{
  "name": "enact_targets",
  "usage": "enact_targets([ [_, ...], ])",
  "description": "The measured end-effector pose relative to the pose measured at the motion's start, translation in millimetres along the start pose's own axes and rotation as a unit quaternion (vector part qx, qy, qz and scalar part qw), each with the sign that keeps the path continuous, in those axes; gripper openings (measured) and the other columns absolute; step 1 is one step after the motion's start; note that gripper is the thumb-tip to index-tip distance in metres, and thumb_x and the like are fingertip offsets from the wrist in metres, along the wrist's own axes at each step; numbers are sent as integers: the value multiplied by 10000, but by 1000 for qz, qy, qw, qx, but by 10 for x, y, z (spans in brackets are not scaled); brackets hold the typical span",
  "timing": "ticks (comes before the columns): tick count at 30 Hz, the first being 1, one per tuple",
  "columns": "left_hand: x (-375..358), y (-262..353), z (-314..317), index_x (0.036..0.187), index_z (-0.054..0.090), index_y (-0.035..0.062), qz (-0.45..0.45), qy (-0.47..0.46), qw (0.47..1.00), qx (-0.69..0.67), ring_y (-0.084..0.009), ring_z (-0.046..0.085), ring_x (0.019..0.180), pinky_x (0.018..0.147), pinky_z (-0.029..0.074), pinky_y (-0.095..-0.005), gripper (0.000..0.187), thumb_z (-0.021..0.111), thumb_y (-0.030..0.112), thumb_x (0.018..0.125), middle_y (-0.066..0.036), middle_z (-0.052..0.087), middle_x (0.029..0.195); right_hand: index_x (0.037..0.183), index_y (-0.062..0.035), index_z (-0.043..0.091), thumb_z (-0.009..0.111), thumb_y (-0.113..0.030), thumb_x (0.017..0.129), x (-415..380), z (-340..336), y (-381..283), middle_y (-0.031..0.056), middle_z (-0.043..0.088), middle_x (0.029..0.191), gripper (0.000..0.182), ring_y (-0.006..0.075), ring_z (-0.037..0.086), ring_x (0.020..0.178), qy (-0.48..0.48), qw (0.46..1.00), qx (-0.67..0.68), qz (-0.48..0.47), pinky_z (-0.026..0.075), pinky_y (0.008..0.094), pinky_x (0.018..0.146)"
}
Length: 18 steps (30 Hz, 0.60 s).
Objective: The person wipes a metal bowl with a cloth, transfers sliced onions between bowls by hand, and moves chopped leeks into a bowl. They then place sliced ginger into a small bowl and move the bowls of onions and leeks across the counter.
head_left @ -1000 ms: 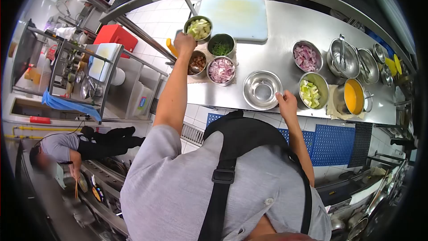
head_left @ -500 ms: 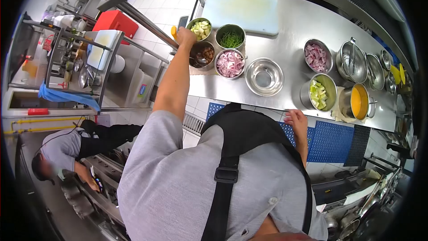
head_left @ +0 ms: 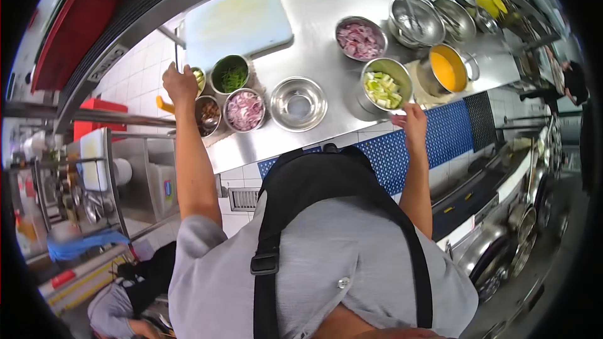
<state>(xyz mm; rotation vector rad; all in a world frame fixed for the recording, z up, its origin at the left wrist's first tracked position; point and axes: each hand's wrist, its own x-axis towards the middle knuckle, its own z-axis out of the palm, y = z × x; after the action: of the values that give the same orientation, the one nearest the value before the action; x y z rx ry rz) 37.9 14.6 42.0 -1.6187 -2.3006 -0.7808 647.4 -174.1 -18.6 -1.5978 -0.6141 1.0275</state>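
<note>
My left hand [head_left: 180, 85] reaches to the far left end of the counter. Its fingers are curled at the rim of a metal container of pale green pieces [head_left: 199, 81], which the hand partly covers. Beside it are containers of chopped green herbs [head_left: 232, 78], sliced red onion [head_left: 245, 111] and brown pieces [head_left: 208, 116]. My right hand [head_left: 412, 124] is at the near edge of the counter, thumb and fingers apart, close against the rim of a metal container of green and white chunks [head_left: 383, 90]. A nested pair of shiny bowls [head_left: 298, 104] sits between the hands.
A cutting board [head_left: 239, 16] lies at the back left. Farther right are another onion container [head_left: 361, 39], a pot of orange liquid [head_left: 448, 70] and metal bowls with utensils [head_left: 414, 19]. A shelf rail [head_left: 125, 31] runs above the counter. Another person [head_left: 116, 304] is at lower left.
My view has turned, so the counter appears shifted left. My right hand has risen from below the counter edge to the container of green chunks. My left hand stays by the pale green pieces.
</note>
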Motion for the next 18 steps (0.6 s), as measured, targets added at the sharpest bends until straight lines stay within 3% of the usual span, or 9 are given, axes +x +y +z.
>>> enact_targets([
  [1,-62,274,-41,1267,638,-12,84,78,992,-44,-369,629,1110,934,514,-453,404,680,199,924,-245,661,1162,992,25,567,577,-227,1028,59,52,40,142,655,864,255,263,732,682,-12,1000,-8,-13,601,323,564],
  [3,-363,1051,-325,1194,695,29,51,-17,964,-260,-301,693,934,797,553,-397,307,686,175,925,-204,707,1099,924,3,567,579,-221,1027,89,157,-26,116,656,813,247,262,739,705,-20,999,-27,-23,624,349,618],
  [5,-709,1649,-492,1115,733,51,32,-181,925,-333,-250,707,762,695,556,-367,222,687,164,929,-179,742,978,902,13,579,587,-213,1015,44,260,-140,123,657,818,253,238,736,701,-33,998,-50,-19,607,317,598],
  [6,-941,1884,-414,1073,746,53,73,-187,901,-385,-235,715,731,702,558,-361,206,689,191,931,-177,746,890,892,21,580,591,-200,1007,48,298,-151,133,661,818,249,240,737,693,-48,997,-59,-19,599,311,581],
  [7,-1168,2033,-225,1085,739,33,40,-259,885,-385,-244,730,778,724,562,-362,254,686,234,939,-186,747,916,882,30,581,595,-186,998,45,339,-162,144,664,819,246,242,739,684,-66,995,-67,-19,592,304,564],
  [9,-1487,2320,-285,1145,716,1,99,-336,853,-386,-213,719,827,747,554,-340,327,626,280,1001,-151,750,930,873,35,589,602,-198,998,9,412,-205,133,662,815,265,225,736,685,-91,992,-90,-14,590,301,566],
  [15,-1917,2454,-118,1160,703,-19,93,-364,847,-376,-205,731,860,752,563,-352,350,636,282,995,-154,739,898,908,38,631,561,-311,1034,77,490,-130,128,683,820,378,194,721,691,-134,988,-81,-4,579,302,595],
  [16,-1930,2543,-35,1106,678,-42,69,-386,823,-411,-202,747,770,659,568,-338,333,666,265,976,-140,710,827,917,37,640,560,-338,1036,179,487,-151,124,685,824,401,193,718,691,-110,991,-79,-3,575,304,592],
  [18,-1979,2752,-49,1018,640,-47,23,-400,836,-374,-243,740,696,643,569,-373,300,675,245,958,-178,711,806,935,33,656,557,-392,1039,502,428,-217,116,689,831,449,191,714,691,-63,995,-75,-5,568,307,588],
])
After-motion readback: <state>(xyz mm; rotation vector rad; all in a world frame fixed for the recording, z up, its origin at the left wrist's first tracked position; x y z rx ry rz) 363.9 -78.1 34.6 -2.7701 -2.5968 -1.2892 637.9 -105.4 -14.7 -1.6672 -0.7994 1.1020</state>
